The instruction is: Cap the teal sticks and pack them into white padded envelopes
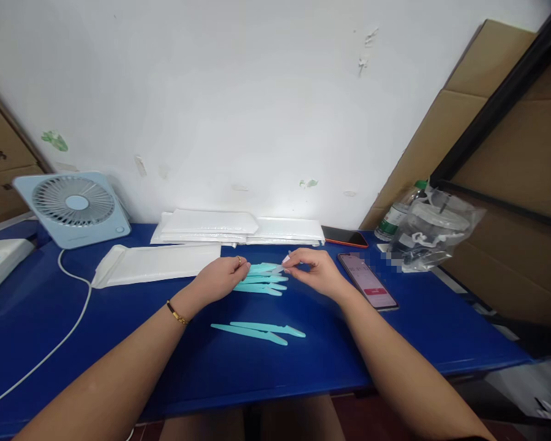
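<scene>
Several turquoise eyebrow razors [262, 288] lie in a loose group on the blue table. My left hand [218, 278] is closed at the handle end of one razor [259, 268], its fingers hiding the grip. At that razor's blade end, my right hand [314, 271] pinches a small translucent piece [278, 268] that looks like a blade cover. Whether this piece sits on the blade or apart from it, I cannot tell. Nearer to me, two more razors [261, 331] rest side by side, blade ends pointing right.
White padded envelopes [206, 226] are stacked against the wall, with another envelope [160, 264] left of my hands. A blue fan [76, 205] stands at left, its cable crossing the table. On the right are a lit phone [370, 282], a dark phone [344, 236], a bottle [395, 217] and a bagged cup [434, 229].
</scene>
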Action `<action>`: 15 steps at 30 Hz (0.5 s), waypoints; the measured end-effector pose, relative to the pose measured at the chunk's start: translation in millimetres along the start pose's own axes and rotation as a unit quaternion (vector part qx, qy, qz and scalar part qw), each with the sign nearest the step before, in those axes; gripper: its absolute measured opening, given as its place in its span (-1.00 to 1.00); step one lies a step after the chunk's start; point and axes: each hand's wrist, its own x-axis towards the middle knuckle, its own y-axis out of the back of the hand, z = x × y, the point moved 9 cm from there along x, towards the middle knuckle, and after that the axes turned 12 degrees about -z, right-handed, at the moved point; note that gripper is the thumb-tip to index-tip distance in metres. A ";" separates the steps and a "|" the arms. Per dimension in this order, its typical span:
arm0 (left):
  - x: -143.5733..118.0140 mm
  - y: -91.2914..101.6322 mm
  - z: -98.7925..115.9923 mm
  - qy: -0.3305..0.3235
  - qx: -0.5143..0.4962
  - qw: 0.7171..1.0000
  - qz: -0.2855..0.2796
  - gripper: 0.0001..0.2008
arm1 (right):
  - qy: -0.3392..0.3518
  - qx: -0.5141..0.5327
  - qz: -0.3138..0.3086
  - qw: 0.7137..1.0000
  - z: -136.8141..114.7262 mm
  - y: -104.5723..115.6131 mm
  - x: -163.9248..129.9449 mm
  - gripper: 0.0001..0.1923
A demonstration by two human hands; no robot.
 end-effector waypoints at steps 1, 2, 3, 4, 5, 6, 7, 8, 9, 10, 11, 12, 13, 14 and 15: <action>0.0 0.4 -0.8 0.004 0.004 1.000 0.001 -0.62 | -0.002 0.002 0.004 1.000 0.0 1.8 -0.4 -0.90; 0.0 0.7 -1.6 0.009 0.007 1.000 0.001 -0.63 | -0.004 0.004 0.011 1.000 0.2 4.2 -1.1 -0.90; 0.0 1.1 -2.3 0.012 0.009 1.000 0.001 -0.63 | -0.008 0.006 0.017 1.000 0.9 6.6 -1.7 -0.90; -0.1 1.2 -2.6 0.013 0.010 1.000 0.001 -0.63 | -0.012 0.007 0.022 1.000 1.5 8.3 -2.2 -0.90; -0.2 1.1 -2.4 0.013 0.011 1.000 0.002 -0.63 | -0.014 0.008 0.025 1.000 2.0 8.9 -2.5 -0.90; -0.4 0.8 -1.5 0.009 0.011 1.000 0.002 -0.63 | -0.014 0.008 0.025 1.000 2.0 8.1 -2.3 -0.90; -0.7 0.5 -0.1 0.004 0.010 1.000 0.004 -0.63 | -0.011 0.008 0.022 1.000 1.6 5.6 -1.6 -0.90; -1.1 -0.2 1.8 -0.001 0.010 1.000 0.005 -0.63 | -0.008 0.010 0.017 1.000 0.8 1.9 -0.6 -0.90; -1.6 -1.0 4.1 -0.008 0.010 1.000 0.007 -0.63 | -0.004 0.012 0.013 1.000 -0.4 -2.5 0.7 -0.90; -2.0 -2.0 6.4 -0.014 0.011 1.000 0.008 -0.63 | 0.000 0.015 0.009 1.000 -1.8 -7.0 2.1 -0.89; -2.2 -3.5 8.3 -0.018 0.012 1.000 0.009 -0.63 | 0.004 0.018 0.004 1.000 -3.1 -11.2 3.4 -0.89; -2.2 -5.2 9.6 -0.020 0.015 1.000 0.009 -0.62 | 0.007 0.020 -0.003 1.000 -4.0 -14.7 4.6 -0.89; -1.8 -6.9 9.9 -0.019 0.019 1.000 0.009 -0.62 | 0.007 0.020 -0.010 1.000 -4.0 -16.4 5.3 -0.88; -1.2 -8.8 9.4 -0.016 0.024 1.000 0.009 -0.62 | 0.003 0.015 -0.016 1.000 -2.3 -15.7 5.3 -0.88; -0.2 -10.6 8.4 -0.014 0.031 0.999 0.008 -0.61 | -0.006 0.004 -0.016 1.000 1.5 -11.7 4.6 -0.87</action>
